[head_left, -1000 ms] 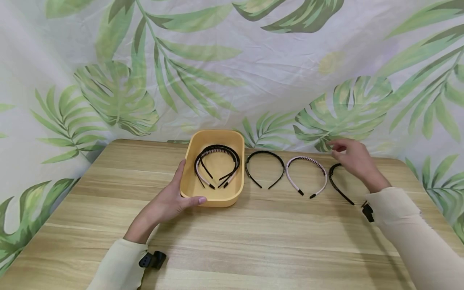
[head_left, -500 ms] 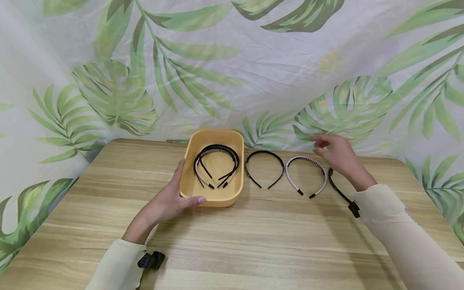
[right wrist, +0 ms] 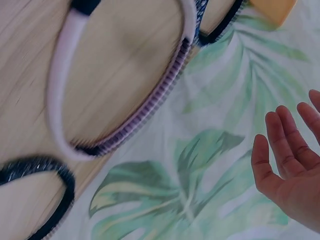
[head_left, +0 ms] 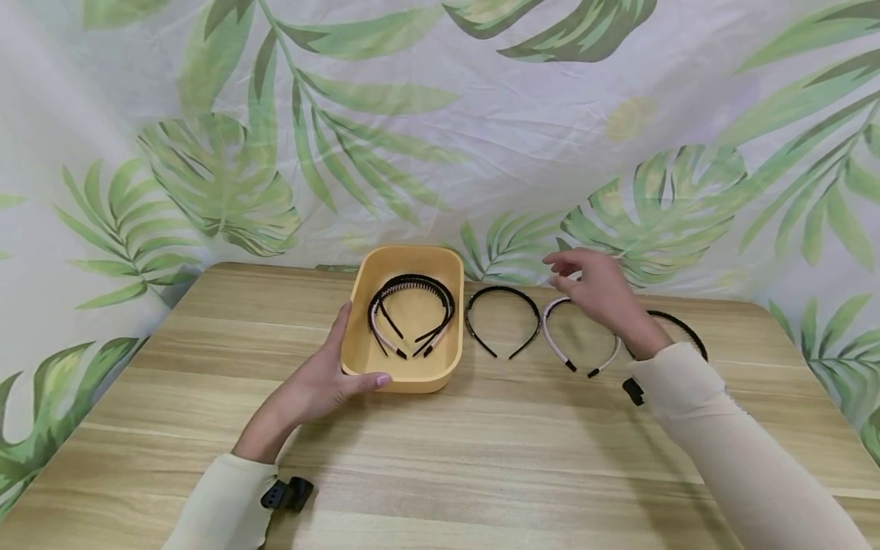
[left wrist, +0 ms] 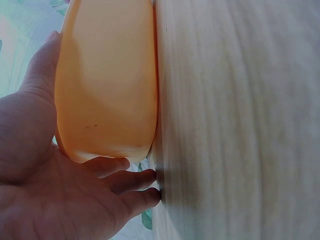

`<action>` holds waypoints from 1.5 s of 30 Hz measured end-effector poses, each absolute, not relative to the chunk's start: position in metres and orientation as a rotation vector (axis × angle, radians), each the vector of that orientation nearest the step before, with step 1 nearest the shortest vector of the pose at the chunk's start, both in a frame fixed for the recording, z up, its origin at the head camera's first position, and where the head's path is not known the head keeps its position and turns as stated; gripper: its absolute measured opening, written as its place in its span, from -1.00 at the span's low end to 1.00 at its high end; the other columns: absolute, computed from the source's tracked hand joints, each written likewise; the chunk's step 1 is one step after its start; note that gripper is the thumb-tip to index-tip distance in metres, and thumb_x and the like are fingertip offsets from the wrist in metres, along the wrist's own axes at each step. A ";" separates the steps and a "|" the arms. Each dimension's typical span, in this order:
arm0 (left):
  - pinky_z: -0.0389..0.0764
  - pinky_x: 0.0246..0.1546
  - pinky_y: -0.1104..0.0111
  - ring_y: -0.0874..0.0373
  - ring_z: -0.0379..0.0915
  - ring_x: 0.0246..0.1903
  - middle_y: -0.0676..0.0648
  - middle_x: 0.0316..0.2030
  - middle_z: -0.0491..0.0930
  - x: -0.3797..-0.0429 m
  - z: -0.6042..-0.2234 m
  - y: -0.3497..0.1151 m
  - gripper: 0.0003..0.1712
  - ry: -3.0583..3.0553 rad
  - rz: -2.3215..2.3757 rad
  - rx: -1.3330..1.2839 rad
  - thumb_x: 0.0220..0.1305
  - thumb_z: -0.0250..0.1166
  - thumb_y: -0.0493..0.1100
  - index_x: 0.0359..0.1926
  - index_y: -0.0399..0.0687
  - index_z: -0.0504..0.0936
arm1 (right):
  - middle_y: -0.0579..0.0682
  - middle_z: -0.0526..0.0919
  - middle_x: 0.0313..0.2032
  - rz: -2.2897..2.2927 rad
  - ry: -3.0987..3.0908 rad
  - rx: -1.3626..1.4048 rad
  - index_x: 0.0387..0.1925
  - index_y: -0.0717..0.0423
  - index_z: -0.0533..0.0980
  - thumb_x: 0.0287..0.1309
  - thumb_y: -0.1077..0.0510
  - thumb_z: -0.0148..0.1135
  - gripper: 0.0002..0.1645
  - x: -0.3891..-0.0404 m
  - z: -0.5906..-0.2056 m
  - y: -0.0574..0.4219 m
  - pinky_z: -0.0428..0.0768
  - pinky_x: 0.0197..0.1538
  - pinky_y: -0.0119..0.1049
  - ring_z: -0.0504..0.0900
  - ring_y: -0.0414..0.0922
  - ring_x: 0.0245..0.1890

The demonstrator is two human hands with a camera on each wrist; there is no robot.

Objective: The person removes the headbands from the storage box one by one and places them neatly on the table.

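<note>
My left hand (head_left: 319, 382) grips the near-left corner of a yellow plastic bin (head_left: 422, 384), thumb on the near rim and fingers along its side. The left wrist view shows that hand's fingertips at the tabletop, under the bin's end. Several black and pink hair headbands (head_left: 412, 276) lie nested in the bin. With fingers loosely bent and holding nothing, my right hand (head_left: 601, 286) is above a pink headband (head_left: 552, 345), partly covering it. To its left lies a black headband (head_left: 503, 288); another black headband (head_left: 690, 330) on the right is partly hidden by the wrist.
The wooden table (head_left: 481, 473) ends at the back against a leaf-patterned cloth (head_left: 385, 168). The three loose headbands lie in a row right of the bin, close to the back edge.
My right hand has moved left, from over the rightmost black headband to over the pink one, staying empty. The left hand and the bin have stayed in place.
</note>
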State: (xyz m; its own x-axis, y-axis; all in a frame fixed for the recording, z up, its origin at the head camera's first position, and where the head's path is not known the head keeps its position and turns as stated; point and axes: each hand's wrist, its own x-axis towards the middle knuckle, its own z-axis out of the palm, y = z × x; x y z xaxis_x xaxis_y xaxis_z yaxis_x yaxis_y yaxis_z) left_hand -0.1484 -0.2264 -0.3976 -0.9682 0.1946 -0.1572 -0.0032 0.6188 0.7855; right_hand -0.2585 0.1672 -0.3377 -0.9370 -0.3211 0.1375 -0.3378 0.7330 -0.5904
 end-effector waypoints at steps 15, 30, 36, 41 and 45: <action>0.24 0.50 -0.18 -0.34 0.22 0.50 -0.43 0.64 -0.15 -0.149 -0.399 -0.226 0.57 2.625 1.258 0.159 0.22 0.54 0.21 0.66 0.13 -0.62 | 0.26 0.71 0.09 1.038 -2.905 0.629 0.28 0.23 0.60 0.45 0.29 0.22 -0.58 -0.262 -0.340 0.124 0.60 0.17 0.11 0.65 0.16 0.11; 0.22 0.50 -0.19 -0.34 0.17 0.52 -0.42 0.65 -0.16 -0.149 -0.398 -0.226 0.57 2.611 1.278 0.172 0.23 0.53 0.22 0.66 0.12 -0.62 | 0.25 0.72 0.12 1.108 -2.830 0.795 0.20 0.29 0.63 0.37 0.33 0.27 -0.61 -0.269 -0.337 0.079 0.64 0.19 0.04 0.68 0.14 0.07; 0.22 0.50 -0.18 -0.33 0.18 0.51 -0.42 0.65 -0.18 -0.150 -0.397 -0.226 0.58 2.596 1.282 0.157 0.21 0.53 0.24 0.65 0.13 -0.63 | 0.27 0.71 0.11 1.154 -2.835 0.831 0.21 0.30 0.62 0.36 0.35 0.27 -0.60 -0.272 -0.339 0.063 0.65 0.18 -0.02 0.67 0.12 0.08; 0.22 0.51 -0.17 -0.33 0.18 0.52 -0.41 0.65 -0.21 -0.150 -0.397 -0.226 0.57 2.585 1.290 0.148 0.22 0.53 0.22 0.65 0.14 -0.63 | 0.25 0.72 0.09 1.145 -2.846 0.852 0.20 0.28 0.63 0.36 0.37 0.25 -0.60 -0.276 -0.340 0.050 0.67 0.16 -0.06 0.68 0.09 0.07; 0.22 0.51 -0.17 -0.32 0.19 0.51 -0.41 0.65 -0.21 -0.149 -0.397 -0.226 0.57 2.587 1.292 0.149 0.22 0.53 0.21 0.65 0.14 -0.63 | 0.24 0.72 0.11 1.109 -2.879 0.874 0.19 0.26 0.64 0.38 0.36 0.24 -0.62 -0.281 -0.341 0.042 0.65 0.20 -0.06 0.67 0.09 0.10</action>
